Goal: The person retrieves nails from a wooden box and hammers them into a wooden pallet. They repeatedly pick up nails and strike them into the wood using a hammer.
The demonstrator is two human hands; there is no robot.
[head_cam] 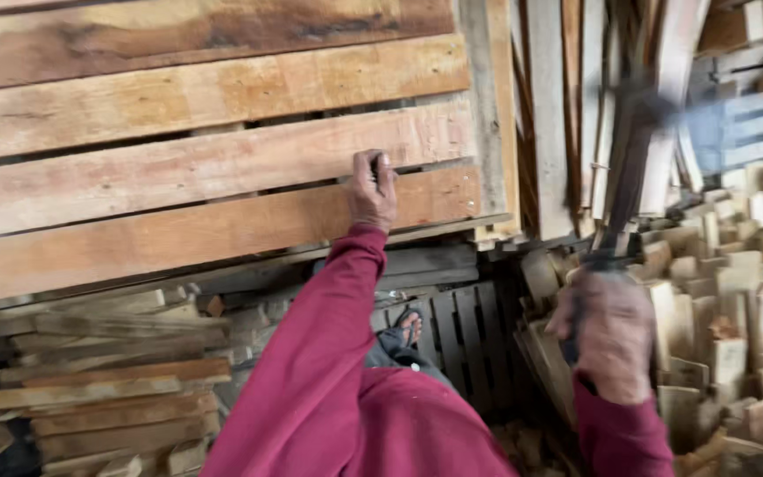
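Observation:
My left hand (pixel 373 193) rests against a slatted panel of reddish wooden planks (pixel 178 168) that leans in front of me. Its fingers are pinched on a small dark object (pixel 381 164) at the gap between two planks; the object is too small to identify. My right hand (pixel 609 334) is raised to the right and grips the dark handle of a hammer (pixel 626 177). The hammer is motion-blurred and points upward, well apart from the panel. Both arms wear dark red sleeves.
Loose planks (pixel 108 389) are piled at the lower left under the panel. Upright boards (pixel 545 115) lean behind it, and several short wood blocks (pixel 735 309) are stacked at the right. A dark slatted pallet (pixel 465 336) lies below, with my sandalled foot (pixel 409 327) on it.

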